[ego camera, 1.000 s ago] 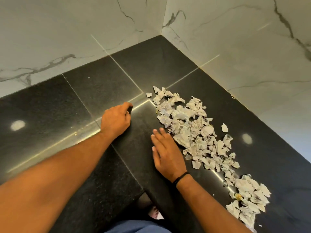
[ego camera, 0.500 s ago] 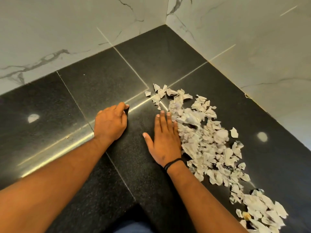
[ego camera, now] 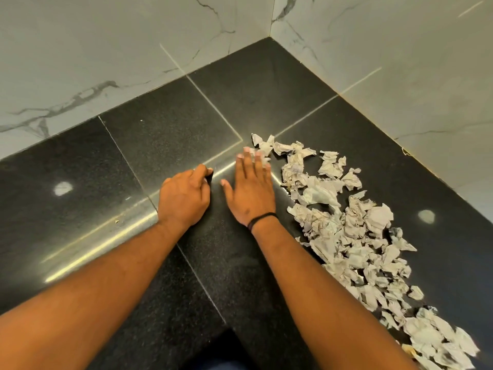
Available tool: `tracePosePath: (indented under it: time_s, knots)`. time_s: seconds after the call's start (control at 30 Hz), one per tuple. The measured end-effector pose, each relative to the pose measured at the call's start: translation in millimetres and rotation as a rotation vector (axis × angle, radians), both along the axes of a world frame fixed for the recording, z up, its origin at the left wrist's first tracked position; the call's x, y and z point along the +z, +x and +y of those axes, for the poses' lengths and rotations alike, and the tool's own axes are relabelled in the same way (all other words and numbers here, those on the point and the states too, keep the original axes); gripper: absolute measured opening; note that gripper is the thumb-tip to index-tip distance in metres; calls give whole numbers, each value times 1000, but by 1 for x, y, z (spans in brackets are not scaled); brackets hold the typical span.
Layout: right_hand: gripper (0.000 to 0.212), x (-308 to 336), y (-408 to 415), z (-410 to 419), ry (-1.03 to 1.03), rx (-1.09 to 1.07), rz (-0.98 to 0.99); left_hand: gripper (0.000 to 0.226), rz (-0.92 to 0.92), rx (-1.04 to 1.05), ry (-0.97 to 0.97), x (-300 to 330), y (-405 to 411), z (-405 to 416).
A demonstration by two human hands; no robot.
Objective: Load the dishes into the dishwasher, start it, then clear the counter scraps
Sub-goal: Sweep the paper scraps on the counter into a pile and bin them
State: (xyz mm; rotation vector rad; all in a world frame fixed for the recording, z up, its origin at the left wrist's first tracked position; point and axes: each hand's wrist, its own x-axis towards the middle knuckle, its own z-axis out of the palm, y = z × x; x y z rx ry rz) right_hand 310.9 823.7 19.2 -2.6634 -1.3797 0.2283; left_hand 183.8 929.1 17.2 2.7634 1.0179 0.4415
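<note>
A long heap of crumpled pale paper scraps (ego camera: 344,231) runs across the black stone counter (ego camera: 165,134), from near the middle to the lower right. My right hand (ego camera: 250,188) lies flat on the counter at the heap's far left end. Its fingers are straight and the fingertips touch the farthest scraps. A dark band circles that wrist. My left hand (ego camera: 184,196) rests just to its left, knuckles up and fingers curled under. I see nothing held in it. No dishes or dishwasher are in view.
White marble-look walls (ego camera: 373,49) meet in a corner behind the counter and close it off at the back and right. Ceiling lights glare on the glossy stone. A tiny crumb (ego camera: 116,221) lies left of my left forearm. The counter's front edge is at the bottom.
My right hand has slid forward along the left side of the scraps, from beside the heap's middle to its far end. My left hand has stayed in place.
</note>
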Motion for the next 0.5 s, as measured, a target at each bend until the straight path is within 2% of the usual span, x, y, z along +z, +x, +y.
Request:
tracePosePath:
  time_s: [0.1, 0.27, 0.5]
  knots:
    - [80, -5, 5, -43, 14, -115, 7, 30, 7, 2, 1, 0, 0, 1]
    - [74, 3, -17, -84, 37, -221, 20, 25, -13, -3, -1, 0, 0, 1]
    - [65, 26, 2, 10, 132, -47, -44, 29, -6, -4, -18, 4, 0, 0]
